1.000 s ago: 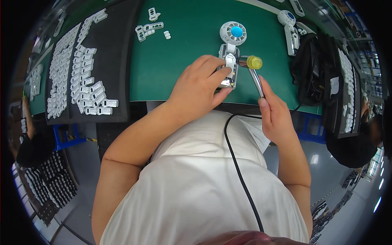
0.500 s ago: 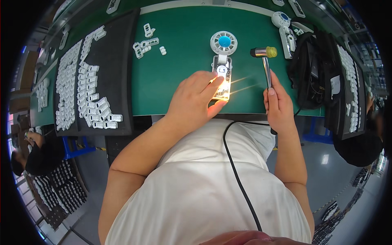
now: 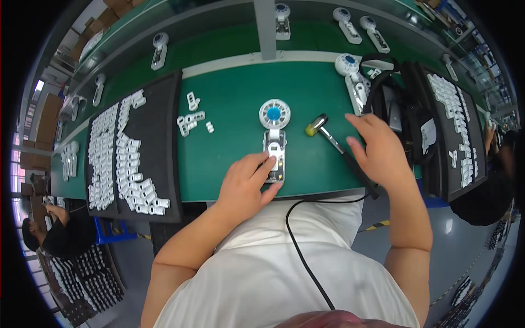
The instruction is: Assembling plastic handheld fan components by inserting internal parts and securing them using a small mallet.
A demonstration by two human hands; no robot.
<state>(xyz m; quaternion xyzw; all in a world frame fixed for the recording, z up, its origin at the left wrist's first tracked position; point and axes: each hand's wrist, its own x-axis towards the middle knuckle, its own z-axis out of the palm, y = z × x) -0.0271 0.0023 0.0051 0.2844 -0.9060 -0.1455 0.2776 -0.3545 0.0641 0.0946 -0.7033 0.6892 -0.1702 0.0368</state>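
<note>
Head view: a handheld fan (image 3: 274,116) lies at the centre of the frame on the green work surface (image 3: 229,87), with its round white grille toward the upper edge and its body toward the lower edge. The grille carries a blue disc at its centre; a small white cover piece (image 3: 274,156) sits on the body.

Left hand (image 3: 246,183): partly closed, holding the fan body. The fingertips rest on the front of the body and the thumb is at its lower end.

Right hand (image 3: 383,150): open, fingers apart, nothing gripped. It is positioned right of centre, beside the mallet (image 3: 333,142) (contact with the handle cannot be confirmed). The mallet lies at a slant, its yellow-faced head toward the fan and its black grip toward the lower right.

Left of frame: a black tray (image 3: 158,142) bears rows of white plastic parts (image 3: 103,158). Loose white pieces (image 3: 193,116) lie between tray and fan.

Right of frame: a second fan (image 3: 347,64), a black bag (image 3: 407,120) and another parts tray (image 3: 444,150). A black cable (image 3: 298,256) crosses the white shirt (image 3: 246,273) at lower centre.
</note>
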